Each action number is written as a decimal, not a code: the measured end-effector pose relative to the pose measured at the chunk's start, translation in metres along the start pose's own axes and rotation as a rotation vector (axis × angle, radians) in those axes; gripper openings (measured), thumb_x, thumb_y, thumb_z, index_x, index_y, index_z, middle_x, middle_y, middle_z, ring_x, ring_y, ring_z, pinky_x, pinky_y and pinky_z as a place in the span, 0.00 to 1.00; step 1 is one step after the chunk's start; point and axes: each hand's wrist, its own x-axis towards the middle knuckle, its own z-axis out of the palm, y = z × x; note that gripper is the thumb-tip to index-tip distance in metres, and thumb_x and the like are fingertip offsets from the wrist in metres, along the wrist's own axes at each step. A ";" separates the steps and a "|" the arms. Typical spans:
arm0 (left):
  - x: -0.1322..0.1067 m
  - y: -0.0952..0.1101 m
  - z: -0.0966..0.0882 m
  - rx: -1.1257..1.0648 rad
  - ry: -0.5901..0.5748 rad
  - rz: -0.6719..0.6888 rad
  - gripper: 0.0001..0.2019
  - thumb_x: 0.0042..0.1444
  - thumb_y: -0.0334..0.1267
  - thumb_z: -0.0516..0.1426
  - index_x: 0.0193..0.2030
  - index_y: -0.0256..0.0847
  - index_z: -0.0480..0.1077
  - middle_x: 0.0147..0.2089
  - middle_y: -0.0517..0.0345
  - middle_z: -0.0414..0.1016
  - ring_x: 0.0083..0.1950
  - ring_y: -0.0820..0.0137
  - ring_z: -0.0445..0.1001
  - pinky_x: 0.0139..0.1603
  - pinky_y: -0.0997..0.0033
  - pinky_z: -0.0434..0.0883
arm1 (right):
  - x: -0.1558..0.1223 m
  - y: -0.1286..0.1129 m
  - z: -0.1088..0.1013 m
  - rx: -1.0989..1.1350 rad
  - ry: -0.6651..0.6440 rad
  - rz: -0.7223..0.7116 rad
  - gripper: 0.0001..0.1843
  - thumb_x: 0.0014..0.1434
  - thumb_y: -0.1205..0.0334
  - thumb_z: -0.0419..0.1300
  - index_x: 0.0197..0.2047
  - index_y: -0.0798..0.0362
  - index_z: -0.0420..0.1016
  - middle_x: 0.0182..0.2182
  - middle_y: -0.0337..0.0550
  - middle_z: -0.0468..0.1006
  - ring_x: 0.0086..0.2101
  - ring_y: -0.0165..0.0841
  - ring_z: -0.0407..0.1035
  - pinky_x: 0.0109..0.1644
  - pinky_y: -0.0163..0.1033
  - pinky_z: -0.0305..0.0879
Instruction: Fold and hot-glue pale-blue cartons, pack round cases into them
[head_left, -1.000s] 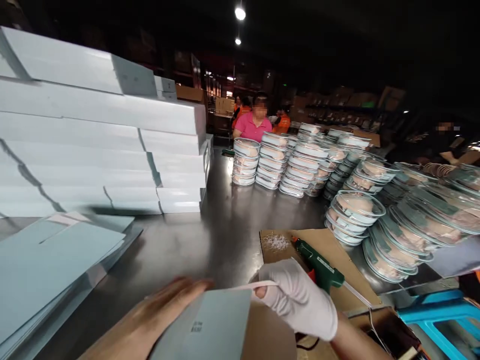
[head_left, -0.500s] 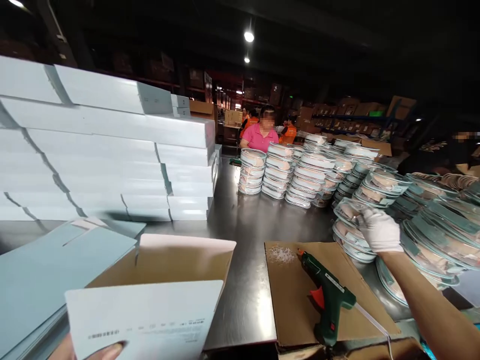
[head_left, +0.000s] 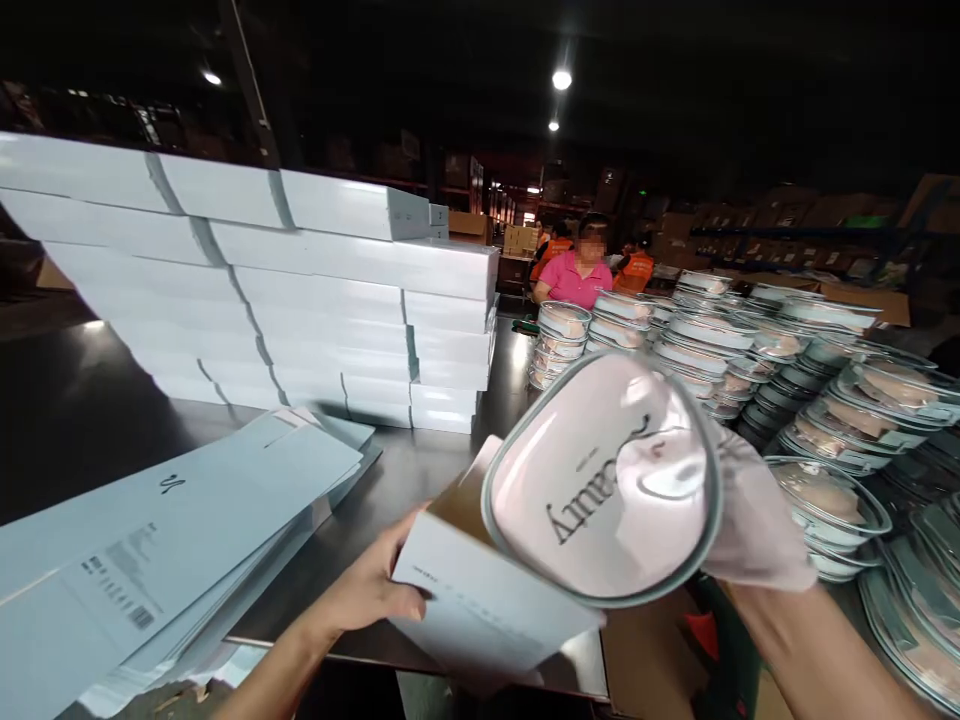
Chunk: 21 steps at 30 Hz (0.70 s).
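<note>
My bare left hand (head_left: pixel 371 588) grips the edge of an opened pale blue carton (head_left: pixel 480 600) with a brown inside, held just above the dark table. My right hand (head_left: pixel 750 520), in a white glove, holds a round clear-lidded pink container (head_left: pixel 604 480) with dark script on it, tilted over the carton's open mouth. The container hides most of the gloved fingers.
Flat carton blanks (head_left: pixel 165 530) lie fanned at the left. A tall stack of closed white boxes (head_left: pixel 300 300) stands behind them. Stacks of round containers (head_left: pixel 750 340) fill the right side. A person in a pink shirt (head_left: pixel 574 280) stands at the far end.
My right hand has come back from the container stacks carrying one container, now over the carton. The left hand has raised and turned the carton. The view has swung left.
</note>
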 end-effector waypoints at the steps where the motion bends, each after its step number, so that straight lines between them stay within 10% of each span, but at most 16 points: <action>1: 0.001 -0.002 0.002 -0.007 0.000 0.011 0.33 0.29 0.58 0.76 0.43 0.42 0.82 0.34 0.53 0.80 0.42 0.49 0.79 0.47 0.53 0.77 | -0.004 -0.009 0.012 0.073 -0.012 0.030 0.22 0.65 0.38 0.59 0.36 0.48 0.78 0.28 0.42 0.83 0.24 0.37 0.75 0.28 0.43 0.76; 5: -0.006 -0.019 0.011 -0.035 0.053 0.051 0.40 0.35 0.63 0.74 0.53 0.42 0.79 0.43 0.49 0.82 0.47 0.47 0.79 0.49 0.54 0.77 | -0.042 -0.003 0.056 0.339 0.024 0.045 0.17 0.57 0.42 0.70 0.41 0.44 0.80 0.41 0.42 0.84 0.42 0.40 0.79 0.51 0.46 0.77; 9: -0.021 -0.040 0.014 -0.049 0.159 0.078 0.57 0.36 0.61 0.75 0.72 0.43 0.62 0.63 0.39 0.74 0.64 0.40 0.72 0.65 0.45 0.70 | -0.092 0.037 0.084 0.425 0.131 0.099 0.20 0.63 0.47 0.66 0.57 0.34 0.71 0.66 0.41 0.71 0.67 0.47 0.62 0.75 0.62 0.48; 12: -0.029 -0.046 0.013 -0.019 0.224 0.162 0.57 0.42 0.58 0.75 0.75 0.44 0.56 0.73 0.34 0.61 0.74 0.39 0.61 0.72 0.40 0.60 | -0.116 0.050 0.101 0.520 0.059 0.047 0.22 0.68 0.40 0.56 0.63 0.29 0.67 0.73 0.37 0.61 0.73 0.52 0.49 0.77 0.65 0.41; 15: -0.032 -0.037 0.013 0.110 0.147 0.317 0.43 0.48 0.66 0.69 0.66 0.43 0.71 0.75 0.35 0.56 0.76 0.36 0.56 0.71 0.39 0.62 | -0.125 0.047 0.117 0.445 -0.043 -0.037 0.30 0.64 0.29 0.52 0.63 0.29 0.71 0.76 0.32 0.52 0.74 0.57 0.44 0.74 0.67 0.49; 18: -0.032 -0.025 0.023 0.209 0.123 0.346 0.36 0.58 0.73 0.54 0.51 0.41 0.80 0.72 0.37 0.62 0.76 0.37 0.55 0.70 0.43 0.63 | -0.128 0.041 0.131 0.375 -0.056 -0.027 0.24 0.69 0.35 0.51 0.59 0.32 0.76 0.76 0.32 0.52 0.70 0.56 0.57 0.70 0.64 0.60; 21: -0.033 -0.021 0.038 0.173 0.319 0.287 0.25 0.68 0.62 0.50 0.51 0.44 0.74 0.68 0.42 0.67 0.72 0.47 0.63 0.69 0.50 0.65 | -0.130 0.032 0.143 0.380 -0.020 0.131 0.27 0.74 0.47 0.48 0.74 0.34 0.57 0.76 0.38 0.54 0.70 0.51 0.59 0.64 0.55 0.71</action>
